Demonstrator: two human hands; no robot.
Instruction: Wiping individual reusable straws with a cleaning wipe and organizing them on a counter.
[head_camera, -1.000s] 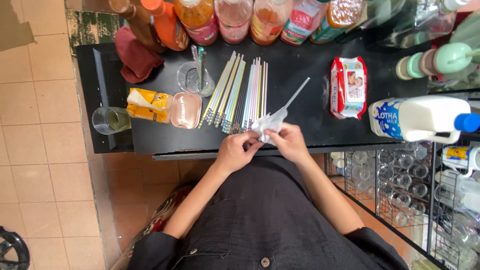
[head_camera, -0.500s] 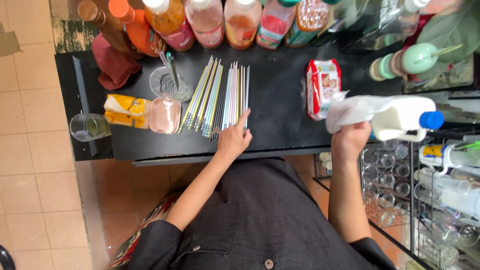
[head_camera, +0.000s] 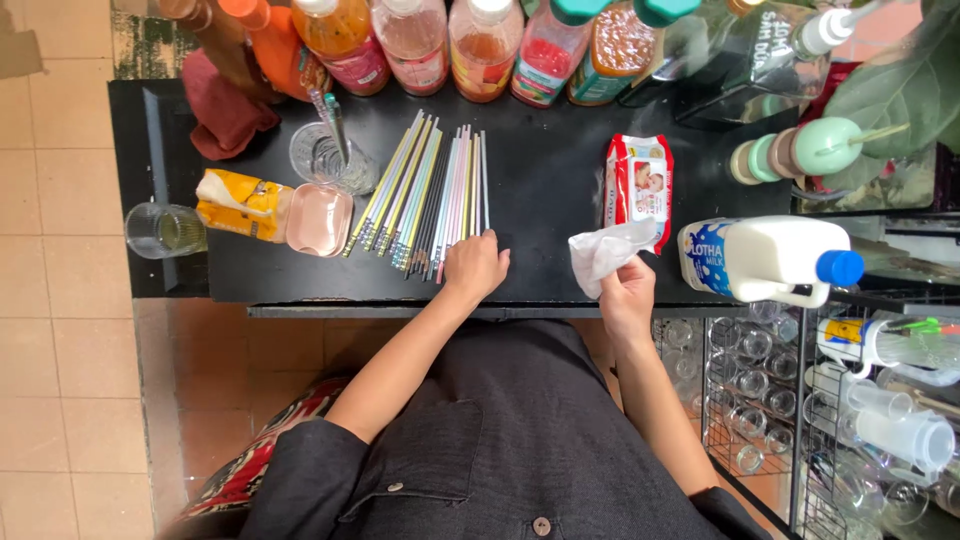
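Soft, even daylight fills the scene, bright without being harsh. The black tabletop (head_camera: 540, 180) reads matte, with only a faint sheen near the glass tumbler (head_camera: 318, 158), and shadows on it are weak and short. The white wipe (head_camera: 608, 252) and the white milk jug (head_camera: 770, 258) to the right of the tabletop sit close to overexposed, their surface detail thin. Small highlights glint on the row of juice bottles (head_camera: 480, 40) behind the tabletop and on the glasses in the wire rack (head_camera: 745, 400) below the jug. Focus is sharp at the centre. Wide-angle distortion bends lines toward the frame edges, and the plant leaves (head_camera: 900, 80) at the far right look slightly soft.
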